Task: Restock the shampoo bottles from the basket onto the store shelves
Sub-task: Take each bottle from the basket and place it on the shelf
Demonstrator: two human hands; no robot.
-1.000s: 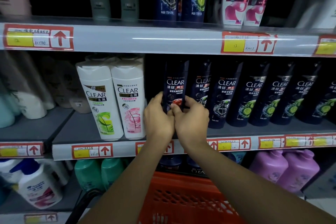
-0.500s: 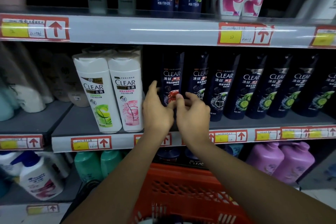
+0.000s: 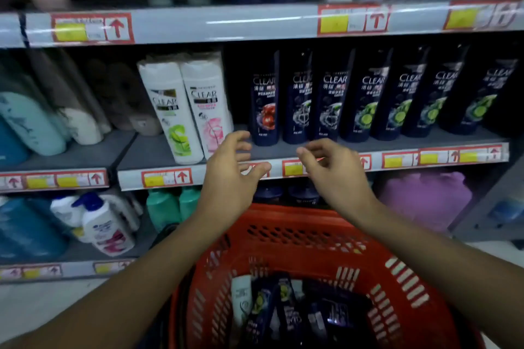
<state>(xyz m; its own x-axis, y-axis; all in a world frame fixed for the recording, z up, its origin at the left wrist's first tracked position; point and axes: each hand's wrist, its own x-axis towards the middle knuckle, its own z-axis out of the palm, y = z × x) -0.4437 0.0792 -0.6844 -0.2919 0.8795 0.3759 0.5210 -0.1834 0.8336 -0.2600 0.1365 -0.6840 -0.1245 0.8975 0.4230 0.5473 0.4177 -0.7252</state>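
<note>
Head view. Both hands hover in front of the middle shelf [image 3: 170, 150] edge, apart from each other and from every bottle. Left hand [image 3: 229, 178]: fingers spread and loosely bent, grasping nothing. Right hand [image 3: 337, 176]: fingers relaxed and slightly curved, grasping nothing.

Directly above the hands, a dark bottle with a red label graphic [image 3: 265, 110] stands upright at the left end of a row of dark CLEAR bottles [image 3: 368, 105]. Just left of it stand two white CLEAR bottles [image 3: 187, 110], upright and touching each other.

The red basket [image 3: 297, 238] sits below the forearms, its lower rim cut off by the frame edge. It contains dark bottles [image 3: 286, 309] and one pale bottle [image 3: 241, 297], packed together; the count cannot be determined and the labels are too blurred to read.

The whole frame is motion-blurred. Price tags [image 3: 167, 178] on the shelf edges are illegible. Top-shelf bottles are cut off at the upper frame edge. Purple containers [image 3: 425, 195] on the lower shelf are smeared into one shape.
</note>
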